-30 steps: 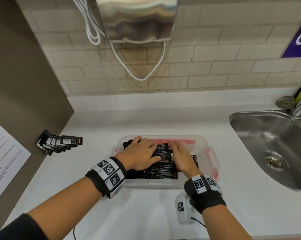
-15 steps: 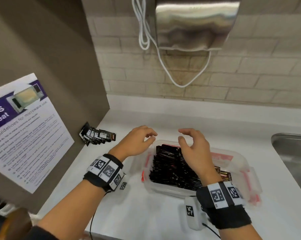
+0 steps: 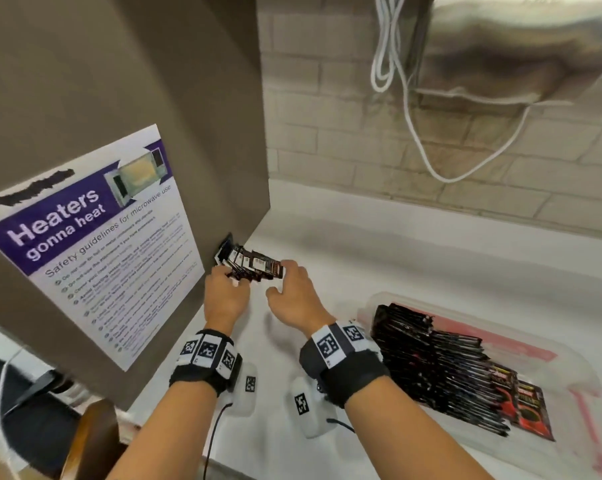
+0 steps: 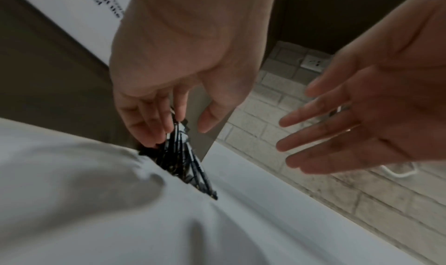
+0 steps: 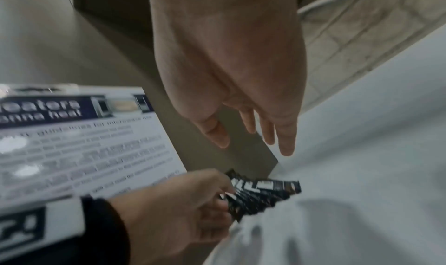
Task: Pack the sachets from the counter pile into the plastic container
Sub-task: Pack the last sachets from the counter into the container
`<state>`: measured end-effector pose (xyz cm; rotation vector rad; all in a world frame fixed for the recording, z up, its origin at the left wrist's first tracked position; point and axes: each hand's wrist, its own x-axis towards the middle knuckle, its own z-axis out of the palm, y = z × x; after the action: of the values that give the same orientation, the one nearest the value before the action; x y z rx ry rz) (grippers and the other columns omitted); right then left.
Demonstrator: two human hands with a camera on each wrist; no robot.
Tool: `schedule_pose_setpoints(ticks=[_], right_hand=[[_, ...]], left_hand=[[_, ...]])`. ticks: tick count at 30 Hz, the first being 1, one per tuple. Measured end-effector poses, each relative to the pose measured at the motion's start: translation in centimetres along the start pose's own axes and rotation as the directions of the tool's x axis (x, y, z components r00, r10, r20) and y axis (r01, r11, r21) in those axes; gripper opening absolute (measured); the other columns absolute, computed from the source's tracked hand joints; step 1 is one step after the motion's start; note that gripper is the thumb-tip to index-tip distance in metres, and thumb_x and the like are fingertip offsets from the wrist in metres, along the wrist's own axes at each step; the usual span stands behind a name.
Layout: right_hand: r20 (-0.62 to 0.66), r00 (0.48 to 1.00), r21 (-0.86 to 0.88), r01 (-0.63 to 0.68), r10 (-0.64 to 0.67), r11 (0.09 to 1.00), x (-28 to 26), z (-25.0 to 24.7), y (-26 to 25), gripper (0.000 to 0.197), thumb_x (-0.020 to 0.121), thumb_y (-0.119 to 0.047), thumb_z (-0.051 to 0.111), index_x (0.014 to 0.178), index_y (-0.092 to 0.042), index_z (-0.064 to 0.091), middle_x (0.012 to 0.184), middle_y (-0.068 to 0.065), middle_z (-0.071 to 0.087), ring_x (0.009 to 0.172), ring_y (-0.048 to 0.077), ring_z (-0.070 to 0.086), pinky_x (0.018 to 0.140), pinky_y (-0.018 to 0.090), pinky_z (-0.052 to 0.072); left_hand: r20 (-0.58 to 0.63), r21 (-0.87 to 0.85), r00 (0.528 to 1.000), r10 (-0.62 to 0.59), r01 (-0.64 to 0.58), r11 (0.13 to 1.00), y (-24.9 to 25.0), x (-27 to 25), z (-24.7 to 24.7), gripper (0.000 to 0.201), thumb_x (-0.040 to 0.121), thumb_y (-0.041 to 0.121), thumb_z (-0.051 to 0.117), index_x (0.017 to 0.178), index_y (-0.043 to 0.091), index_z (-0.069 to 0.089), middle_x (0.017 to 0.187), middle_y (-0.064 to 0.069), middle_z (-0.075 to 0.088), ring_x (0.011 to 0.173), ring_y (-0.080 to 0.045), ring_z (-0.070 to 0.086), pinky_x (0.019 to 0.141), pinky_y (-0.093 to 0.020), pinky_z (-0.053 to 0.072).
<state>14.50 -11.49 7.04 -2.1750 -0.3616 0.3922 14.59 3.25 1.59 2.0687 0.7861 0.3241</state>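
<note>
A small fanned pile of dark sachets (image 3: 254,266) lies on the white counter against the brown side panel. My left hand (image 3: 232,277) reaches its left end; in the left wrist view its fingers (image 4: 149,133) touch the sachets (image 4: 183,154) while the thumb stays apart. My right hand (image 3: 282,278) hovers open at the pile's right end with straight fingers (image 5: 284,141) just above the sachets (image 5: 265,191). The clear plastic container (image 3: 542,348) sits to the right, holding a dense row of dark sachets (image 3: 441,368).
A microwave safety poster (image 3: 95,244) hangs on the brown panel (image 3: 154,81) to the left. A white cable (image 3: 431,157) loops down the brick wall under a steel unit (image 3: 521,50). Bare counter (image 3: 414,258) lies behind the container.
Both hands left the container and moved left to the counter pile. The left hand's fingers now touch the pile, and the view has turned left.
</note>
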Motion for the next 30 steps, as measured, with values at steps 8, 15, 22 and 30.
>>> schedule_pose_setpoints(ticks=[8,15,22,30], right_hand=[[0.007,0.991,-0.133,-0.134,0.136,0.982,6.5,4.5,1.8,0.066,0.093,-0.021,0.059,0.148,-0.007,0.026,0.146,0.017,0.035,0.136,0.036,0.032,0.112,0.042,0.032],[-0.134,0.981,-0.165,-0.163,0.142,0.973,11.6,7.5,4.5,0.104,0.08,-0.035,0.078,0.158,-0.018,0.012,0.164,0.009,0.015,0.151,0.031,0.013,0.122,0.038,0.02],[0.039,0.999,-0.196,0.018,-0.01,0.98,15.3,7.9,5.3,0.114,0.079,-0.042,0.078,0.16,-0.017,0.001,0.168,0.008,0.001,0.154,0.028,-0.007,0.125,0.041,0.005],[0.041,0.985,-0.184,0.174,-0.169,0.968,15.2,8.3,4.9,0.067,0.096,-0.017,0.06,0.154,-0.006,0.028,0.143,0.018,0.041,0.135,0.032,0.034,0.114,0.032,0.027]], left_hand=[[-0.026,0.072,0.995,-0.092,0.094,0.993,-2.0,1.9,1.3,0.058,0.09,0.018,0.068,0.136,-0.004,0.041,0.14,-0.024,0.046,0.133,-0.038,0.041,0.105,-0.043,0.038],[-0.073,-0.034,0.984,-0.16,0.158,0.987,-1.9,3.9,2.8,0.048,0.09,0.017,0.066,0.13,-0.002,0.046,0.132,-0.022,0.056,0.126,-0.038,0.049,0.101,-0.045,0.045],[-0.072,-0.122,0.971,-0.226,0.217,0.969,-2.1,5.1,3.7,0.047,0.092,0.015,0.062,0.133,-0.001,0.043,0.126,-0.024,0.059,0.122,-0.04,0.053,0.095,-0.043,0.047],[-0.097,-0.163,0.98,-0.174,0.157,0.974,-2.3,5.8,3.8,0.035,0.095,0.007,0.053,0.13,0.001,0.051,0.125,-0.019,0.062,0.121,-0.036,0.055,0.105,-0.045,0.044]])
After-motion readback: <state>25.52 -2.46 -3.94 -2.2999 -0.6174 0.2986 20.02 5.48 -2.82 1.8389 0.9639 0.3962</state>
